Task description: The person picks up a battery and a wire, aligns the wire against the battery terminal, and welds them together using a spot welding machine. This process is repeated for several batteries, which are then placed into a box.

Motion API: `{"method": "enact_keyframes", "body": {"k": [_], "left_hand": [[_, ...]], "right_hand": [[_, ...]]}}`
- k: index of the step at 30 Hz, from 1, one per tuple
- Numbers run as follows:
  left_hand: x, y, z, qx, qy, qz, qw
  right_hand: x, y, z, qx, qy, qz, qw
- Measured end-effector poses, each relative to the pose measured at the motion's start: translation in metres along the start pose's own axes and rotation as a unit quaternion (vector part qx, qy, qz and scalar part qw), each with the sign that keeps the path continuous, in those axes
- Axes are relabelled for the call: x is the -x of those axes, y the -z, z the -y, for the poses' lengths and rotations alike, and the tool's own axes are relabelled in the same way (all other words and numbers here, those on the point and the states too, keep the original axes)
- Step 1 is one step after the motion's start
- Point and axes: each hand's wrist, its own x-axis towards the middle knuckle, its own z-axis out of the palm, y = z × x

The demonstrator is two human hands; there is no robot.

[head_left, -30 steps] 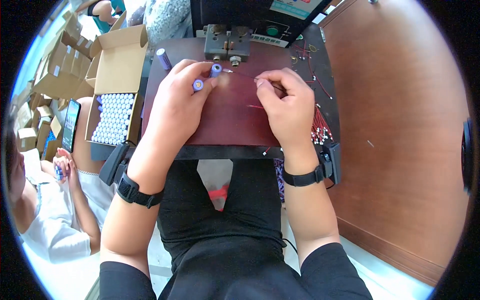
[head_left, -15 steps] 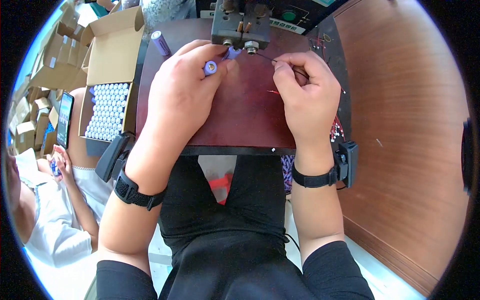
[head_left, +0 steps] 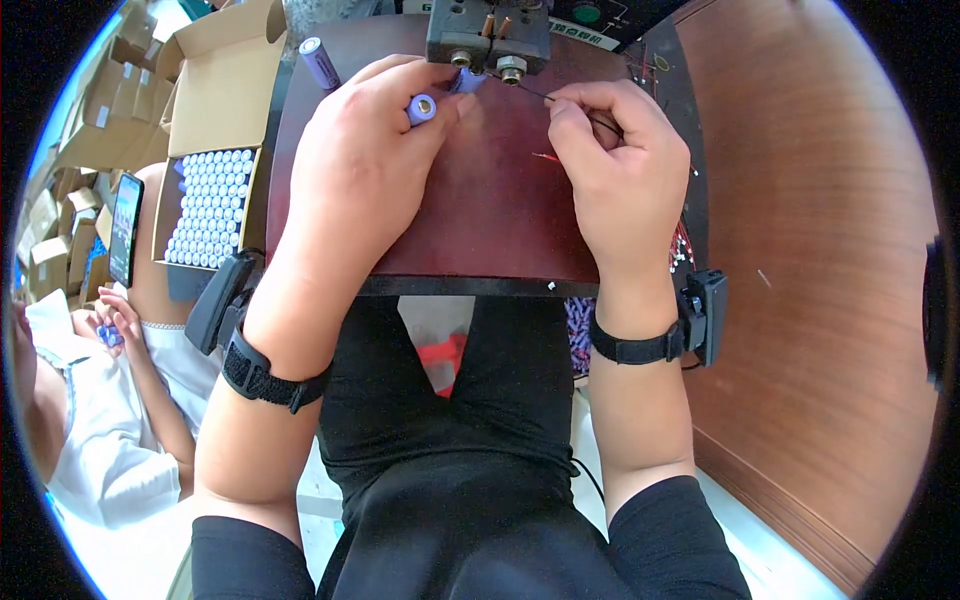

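My left hand (head_left: pixel 365 150) is closed on a purple cylindrical battery cell (head_left: pixel 421 109), whose metal end pokes out between the fingers. Past the fingertips, a second purple cell (head_left: pixel 467 82) lies beneath the dark metal head (head_left: pixel 487 40) of a spot welder, partly hidden by the hand. My right hand (head_left: pixel 625 150) pinches a thin black wire (head_left: pixel 535 93) between thumb and forefinger. The wire runs left toward the welder's head, and its far tip is hard to make out there. Below it, a red wire end (head_left: pixel 546 157) rests on the dark red tabletop (head_left: pixel 500 225).
One purple cell (head_left: pixel 319 63) stands at the table's far left. An open cardboard box (head_left: pixel 258 205) of upright cells sits left of the table. Red wires with white connectors (head_left: pixel 681 250) lie along the right edge. A person (head_left: pixel 110 420) sits at left, near a phone (head_left: pixel 124 230).
The whole view has shifted slightly, so the table and welder sit higher in the picture. Both hands keep their holds near the welder's head, with little other movement.
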Motion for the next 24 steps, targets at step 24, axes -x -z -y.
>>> {"method": "enact_keyframes", "body": {"k": [24], "left_hand": [[0.014,0.020,-0.016,0.094,0.121,0.083,0.985]], "right_hand": [[0.023,0.037,-0.005,0.076,0.066,0.175,0.979]]}}
